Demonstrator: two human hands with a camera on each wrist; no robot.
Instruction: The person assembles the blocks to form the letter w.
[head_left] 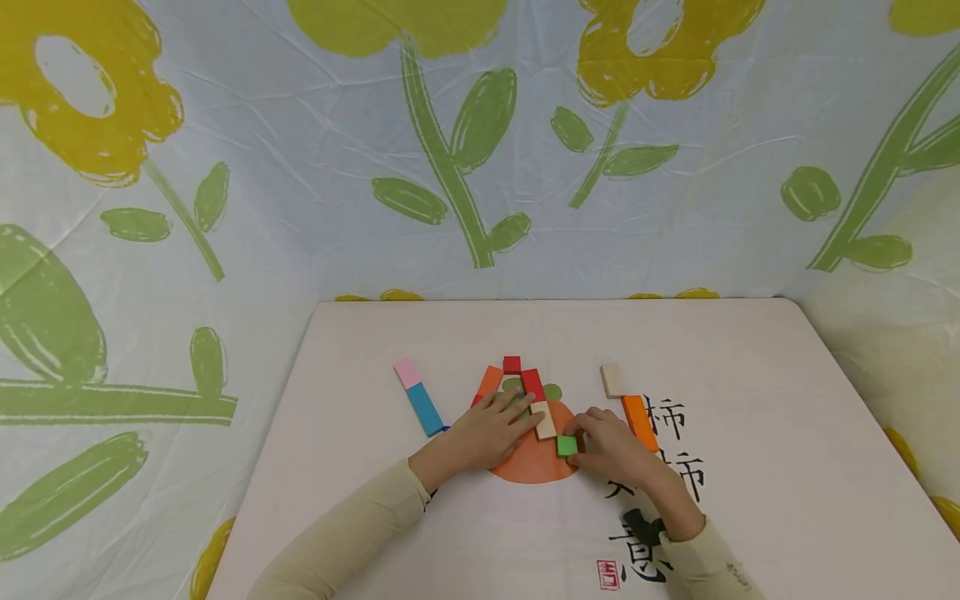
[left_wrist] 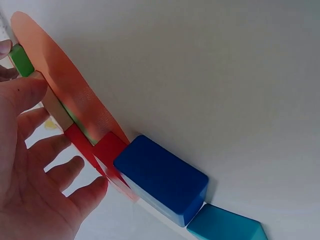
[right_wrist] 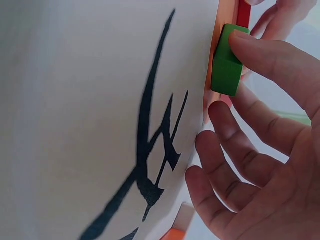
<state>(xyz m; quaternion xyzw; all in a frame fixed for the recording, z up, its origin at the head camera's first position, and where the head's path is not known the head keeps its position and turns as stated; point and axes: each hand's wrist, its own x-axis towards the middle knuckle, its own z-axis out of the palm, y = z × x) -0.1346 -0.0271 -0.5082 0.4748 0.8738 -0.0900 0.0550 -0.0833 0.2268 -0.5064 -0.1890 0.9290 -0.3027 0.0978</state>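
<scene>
My right hand [head_left: 611, 446] pinches a small green block [right_wrist: 227, 62] between thumb and forefinger; the other fingers are bent beside it. The green block sits at the lower end of a cream wooden block [head_left: 543, 421]. Reaching in from the left, my left hand [head_left: 483, 429] has its fingers spread over the row of blocks. Its thumb touches the cream block, and the other fingertips lie close to a red block [head_left: 532, 384] above. Beneath them is an orange persimmon picture [head_left: 528, 471] printed on the table. Part of the picture is hidden by the left hand.
Left of the picture run a pink block [head_left: 406, 372], a teal block [head_left: 425, 409] and a blue block [left_wrist: 162, 175]. An orange block [head_left: 490, 381] and a red block [head_left: 512, 365] stand above. Another cream block [head_left: 612, 380] and an orange block [head_left: 640, 422] lie right, beside black printed characters.
</scene>
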